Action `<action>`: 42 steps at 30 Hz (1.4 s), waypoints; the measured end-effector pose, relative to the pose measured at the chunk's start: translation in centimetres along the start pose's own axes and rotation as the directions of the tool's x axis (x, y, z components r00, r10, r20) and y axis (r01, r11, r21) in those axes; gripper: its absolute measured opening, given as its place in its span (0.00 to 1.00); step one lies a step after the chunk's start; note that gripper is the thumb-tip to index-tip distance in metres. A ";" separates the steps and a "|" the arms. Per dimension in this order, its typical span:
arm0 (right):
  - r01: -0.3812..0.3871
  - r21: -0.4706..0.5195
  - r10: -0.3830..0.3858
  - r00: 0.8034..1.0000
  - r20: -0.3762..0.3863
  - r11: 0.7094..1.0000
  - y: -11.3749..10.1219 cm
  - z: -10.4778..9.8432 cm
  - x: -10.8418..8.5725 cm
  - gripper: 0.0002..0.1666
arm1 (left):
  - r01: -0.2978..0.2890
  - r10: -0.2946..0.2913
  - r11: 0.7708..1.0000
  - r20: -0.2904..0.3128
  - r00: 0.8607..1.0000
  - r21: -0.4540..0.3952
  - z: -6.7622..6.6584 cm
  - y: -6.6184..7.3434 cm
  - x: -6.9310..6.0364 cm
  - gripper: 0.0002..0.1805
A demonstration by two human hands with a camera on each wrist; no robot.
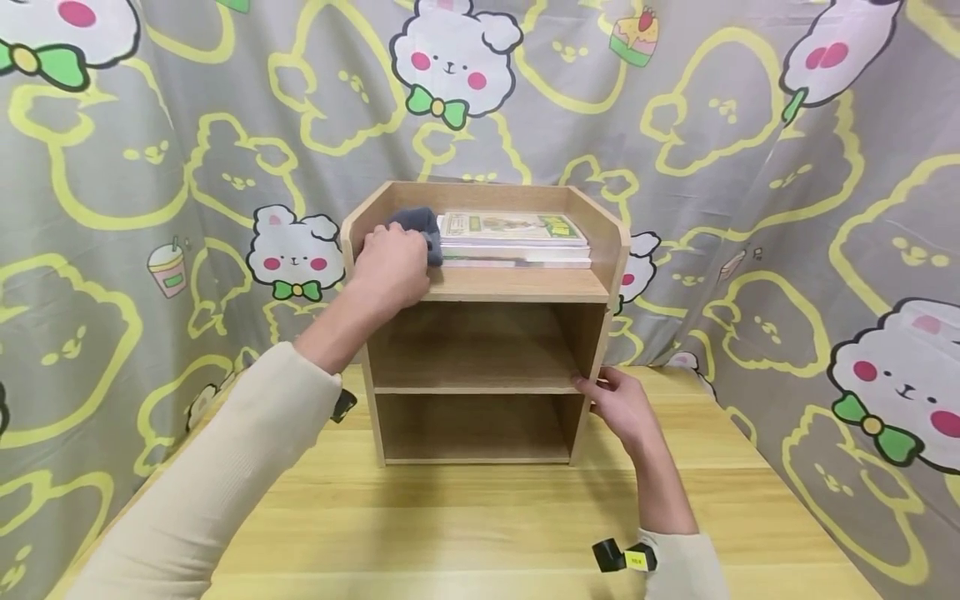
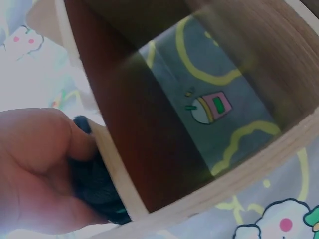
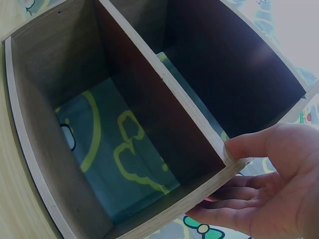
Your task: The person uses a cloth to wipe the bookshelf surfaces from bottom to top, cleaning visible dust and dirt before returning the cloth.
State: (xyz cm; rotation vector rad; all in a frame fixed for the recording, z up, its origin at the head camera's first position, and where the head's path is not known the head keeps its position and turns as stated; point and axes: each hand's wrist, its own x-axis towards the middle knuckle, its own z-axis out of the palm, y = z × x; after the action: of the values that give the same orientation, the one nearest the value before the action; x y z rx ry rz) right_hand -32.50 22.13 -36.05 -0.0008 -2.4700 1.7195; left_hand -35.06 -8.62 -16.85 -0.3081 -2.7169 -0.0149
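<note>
A small wooden shelf unit [image 1: 517,288] with a top tray and two compartments below stands upright on the table. My left hand [image 1: 393,267] is at the left end of the top tray and grips a dark grey-blue cloth [image 1: 420,221]. In the left wrist view, the curled fingers hold the cloth [image 2: 97,186] against the top board. Lower down, my right hand [image 1: 624,408] grips the right side panel at the middle board. In the right wrist view its thumb [image 3: 246,144] lies on the panel's front edge, with the other fingers outside. Both compartments are bare.
A stack of books [image 1: 517,237] lies flat on the top tray, right of the cloth. The wood-grain table [image 1: 480,525] extends in front of the unit. A patterned curtain [image 1: 690,192] hangs behind and on both sides. Black wrist devices [image 1: 624,556] hang by the sleeves.
</note>
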 end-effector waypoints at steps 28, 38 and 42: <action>-0.012 0.005 0.012 1.000 0.028 1.000 0.0 -0.1 -0.1 0.34 | 0.146 -0.185 0.942 -0.104 0.977 -0.303 2.3 -1.6 3.9 0.13; -0.011 0.010 0.011 1.000 0.021 1.000 0.2 -0.1 -0.1 0.33 | 0.104 -0.132 0.945 -0.069 0.989 -0.309 2.5 -1.7 3.1 0.16; -0.005 0.016 0.004 1.000 0.011 1.000 0.1 -0.1 0.0 0.33 | 0.079 -0.114 0.959 -0.113 0.987 -0.273 2.4 -1.4 2.6 0.20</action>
State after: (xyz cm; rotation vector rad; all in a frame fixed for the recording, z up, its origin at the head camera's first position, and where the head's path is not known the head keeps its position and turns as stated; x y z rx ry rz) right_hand -32.47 22.27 -36.13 0.0049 -2.4658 1.7461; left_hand -38.58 -9.36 -17.95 -0.2408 -2.5985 -0.4186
